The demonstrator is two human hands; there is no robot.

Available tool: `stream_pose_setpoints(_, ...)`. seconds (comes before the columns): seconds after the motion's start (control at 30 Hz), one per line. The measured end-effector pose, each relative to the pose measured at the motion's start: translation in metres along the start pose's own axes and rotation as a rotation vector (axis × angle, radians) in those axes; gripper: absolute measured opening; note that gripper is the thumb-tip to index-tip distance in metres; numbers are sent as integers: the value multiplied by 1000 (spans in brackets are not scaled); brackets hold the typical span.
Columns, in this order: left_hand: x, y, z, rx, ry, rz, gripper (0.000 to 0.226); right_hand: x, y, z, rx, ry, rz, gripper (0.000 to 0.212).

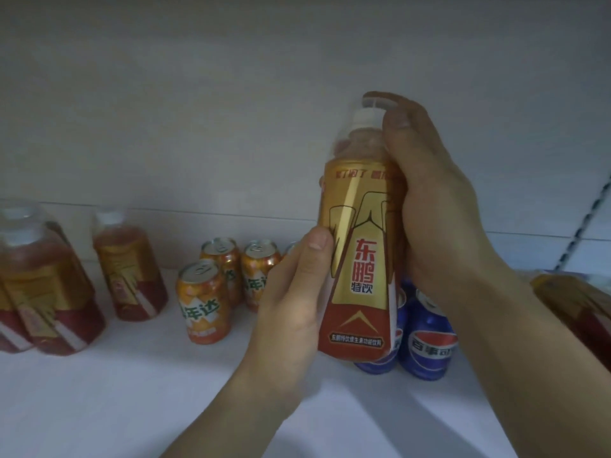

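Note:
I hold a plastic drink bottle (358, 259) with a gold and red label and a clear cap upright above a white shelf (115, 398). My left hand (291, 305) grips its lower left side, thumb pressed on the label. My right hand (429, 200) wraps round the upper right side, its fingers curled up to the cap. The bottle's back and part of its neck are hidden by my right hand.
Three bottles of the same kind (49, 285) stand at the left of the shelf. Several orange cans (205, 305) stand behind my left hand. Blue cola cans (429, 342) stand under the held bottle. Another bottle (575, 309) lies at the right edge.

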State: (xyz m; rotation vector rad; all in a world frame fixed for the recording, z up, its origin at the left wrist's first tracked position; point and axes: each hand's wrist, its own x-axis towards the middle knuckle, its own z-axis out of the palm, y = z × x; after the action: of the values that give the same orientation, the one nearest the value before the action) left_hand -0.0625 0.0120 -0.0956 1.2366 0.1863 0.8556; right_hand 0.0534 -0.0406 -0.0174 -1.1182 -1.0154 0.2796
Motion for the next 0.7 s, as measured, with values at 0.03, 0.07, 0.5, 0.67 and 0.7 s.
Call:
stream_pose_setpoints(0.03,0,1,-2,2,3,-1,37,1,3,2,1,-11,6,34)
stream_pose_setpoints(0.07,0,1,-3,2,8,-3,32,2,5,4,1,-21,11,33)
stream_pose_setpoints(0.5,-6,2,0,49,71,-42,47,2,20,1,167,-22,118,44)
stream_pose_setpoints(0.67,-7,5,2,106,153,12,41,3,22,3,150,-67,116,49)
stream_pose_setpoints(0.7,-6,4,1,100,178,-3,42,3,22,3,149,-70,118,49)
